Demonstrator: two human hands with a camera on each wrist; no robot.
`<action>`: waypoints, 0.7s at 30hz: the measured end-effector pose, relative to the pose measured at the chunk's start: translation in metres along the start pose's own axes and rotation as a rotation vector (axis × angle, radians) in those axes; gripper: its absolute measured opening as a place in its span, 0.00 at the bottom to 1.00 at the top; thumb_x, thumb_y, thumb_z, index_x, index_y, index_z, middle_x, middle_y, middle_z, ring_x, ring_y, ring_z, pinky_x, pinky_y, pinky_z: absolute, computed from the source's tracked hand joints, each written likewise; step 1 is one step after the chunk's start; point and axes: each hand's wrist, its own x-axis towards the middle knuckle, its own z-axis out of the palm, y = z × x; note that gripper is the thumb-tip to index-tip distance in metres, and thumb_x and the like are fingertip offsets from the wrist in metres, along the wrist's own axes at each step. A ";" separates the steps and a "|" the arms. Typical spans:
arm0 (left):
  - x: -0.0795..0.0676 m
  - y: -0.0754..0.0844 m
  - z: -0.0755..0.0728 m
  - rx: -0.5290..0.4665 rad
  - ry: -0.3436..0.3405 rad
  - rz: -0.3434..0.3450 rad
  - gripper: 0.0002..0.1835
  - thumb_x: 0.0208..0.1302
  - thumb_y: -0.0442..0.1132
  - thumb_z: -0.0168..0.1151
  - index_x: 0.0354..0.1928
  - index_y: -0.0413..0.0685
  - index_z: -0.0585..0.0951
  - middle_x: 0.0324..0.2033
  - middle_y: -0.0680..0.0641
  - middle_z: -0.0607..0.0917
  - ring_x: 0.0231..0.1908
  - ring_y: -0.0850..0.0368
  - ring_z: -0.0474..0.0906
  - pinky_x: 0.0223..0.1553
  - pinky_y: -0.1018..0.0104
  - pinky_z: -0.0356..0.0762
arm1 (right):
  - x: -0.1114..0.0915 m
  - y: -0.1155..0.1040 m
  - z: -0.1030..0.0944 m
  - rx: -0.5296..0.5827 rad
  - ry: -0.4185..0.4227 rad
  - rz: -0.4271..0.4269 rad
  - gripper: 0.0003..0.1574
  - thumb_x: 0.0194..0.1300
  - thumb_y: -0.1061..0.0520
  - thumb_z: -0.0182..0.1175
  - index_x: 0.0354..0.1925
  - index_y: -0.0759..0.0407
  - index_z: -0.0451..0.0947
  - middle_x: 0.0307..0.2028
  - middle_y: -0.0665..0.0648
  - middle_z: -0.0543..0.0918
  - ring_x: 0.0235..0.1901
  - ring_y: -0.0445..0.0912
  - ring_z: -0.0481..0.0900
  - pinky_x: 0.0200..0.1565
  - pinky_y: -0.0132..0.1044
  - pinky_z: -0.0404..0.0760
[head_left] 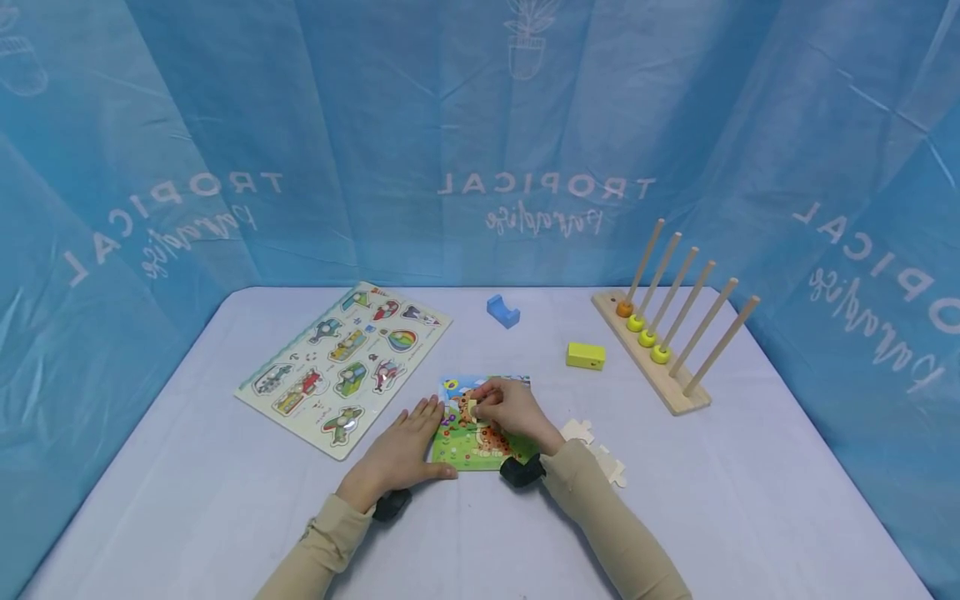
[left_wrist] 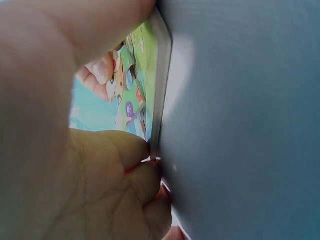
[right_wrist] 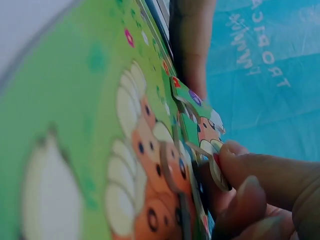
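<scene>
A jigsaw board (head_left: 468, 457) with a green meadow and an orange spotted animal lies flat on the table. My left hand (head_left: 401, 450) rests at its left edge, fingers extended and thumb spread along the near side. In the left wrist view, those fingers touch the board's edge. Above the board's middle, my right hand (head_left: 517, 412) pinches a puzzle piece (head_left: 472, 407) between thumb and fingers. The right wrist view shows the piece tilted over the picture; whether it touches neighbouring pieces I cannot tell. Several loose puzzle pieces (head_left: 603, 461), pale side up, lie beside my right forearm.
A vehicle peg puzzle (head_left: 375, 333) lies at the left. Toward the back are a blue curved block (head_left: 503, 312) and a yellow block (head_left: 586, 356). On the right stands a wooden peg rack (head_left: 678, 400) with upright rods and several beads. Blue curtains surround the table.
</scene>
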 end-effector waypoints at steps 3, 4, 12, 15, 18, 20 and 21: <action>0.000 0.000 0.000 -0.004 0.001 0.002 0.54 0.51 0.65 0.60 0.69 0.34 0.53 0.69 0.37 0.52 0.69 0.43 0.46 0.67 0.47 0.49 | -0.001 -0.001 0.003 -0.051 0.022 -0.013 0.09 0.57 0.59 0.63 0.39 0.56 0.79 0.25 0.51 0.80 0.20 0.41 0.73 0.20 0.32 0.74; 0.000 0.000 0.000 -0.006 0.001 0.003 0.54 0.51 0.65 0.60 0.69 0.34 0.53 0.69 0.37 0.52 0.69 0.43 0.46 0.67 0.47 0.49 | -0.001 -0.002 0.004 -0.075 0.030 -0.013 0.09 0.57 0.58 0.63 0.38 0.55 0.80 0.25 0.50 0.80 0.21 0.41 0.74 0.21 0.32 0.74; 0.000 -0.001 0.002 -0.005 0.006 0.000 0.55 0.51 0.66 0.60 0.69 0.35 0.53 0.69 0.37 0.52 0.69 0.43 0.46 0.67 0.47 0.49 | -0.002 -0.002 0.009 -0.213 0.075 -0.066 0.06 0.56 0.56 0.65 0.35 0.54 0.81 0.25 0.47 0.78 0.25 0.40 0.74 0.27 0.32 0.75; 0.001 -0.001 0.003 -0.005 0.005 -0.001 0.55 0.51 0.66 0.60 0.69 0.35 0.53 0.70 0.38 0.52 0.69 0.43 0.46 0.67 0.47 0.49 | -0.002 -0.001 0.010 -0.252 0.089 -0.079 0.04 0.57 0.55 0.64 0.33 0.52 0.81 0.25 0.46 0.78 0.24 0.39 0.73 0.27 0.31 0.74; 0.001 -0.002 0.003 -0.004 0.003 -0.002 0.55 0.51 0.66 0.60 0.69 0.36 0.53 0.70 0.38 0.52 0.69 0.43 0.46 0.67 0.47 0.49 | -0.002 -0.001 0.011 -0.289 0.106 -0.081 0.04 0.57 0.54 0.64 0.33 0.51 0.81 0.24 0.45 0.77 0.23 0.39 0.72 0.26 0.31 0.73; 0.001 -0.002 0.003 -0.002 0.003 -0.002 0.55 0.51 0.66 0.60 0.69 0.36 0.53 0.70 0.38 0.52 0.69 0.43 0.46 0.67 0.47 0.49 | -0.002 -0.002 0.012 -0.306 0.115 -0.082 0.04 0.57 0.54 0.65 0.33 0.50 0.80 0.23 0.45 0.77 0.23 0.39 0.72 0.26 0.31 0.72; 0.001 -0.002 0.003 -0.001 0.003 -0.002 0.55 0.51 0.66 0.60 0.69 0.36 0.53 0.70 0.38 0.52 0.69 0.43 0.46 0.67 0.47 0.49 | -0.001 -0.002 0.012 -0.317 0.120 -0.081 0.05 0.56 0.53 0.65 0.33 0.50 0.80 0.23 0.44 0.76 0.23 0.39 0.72 0.26 0.31 0.71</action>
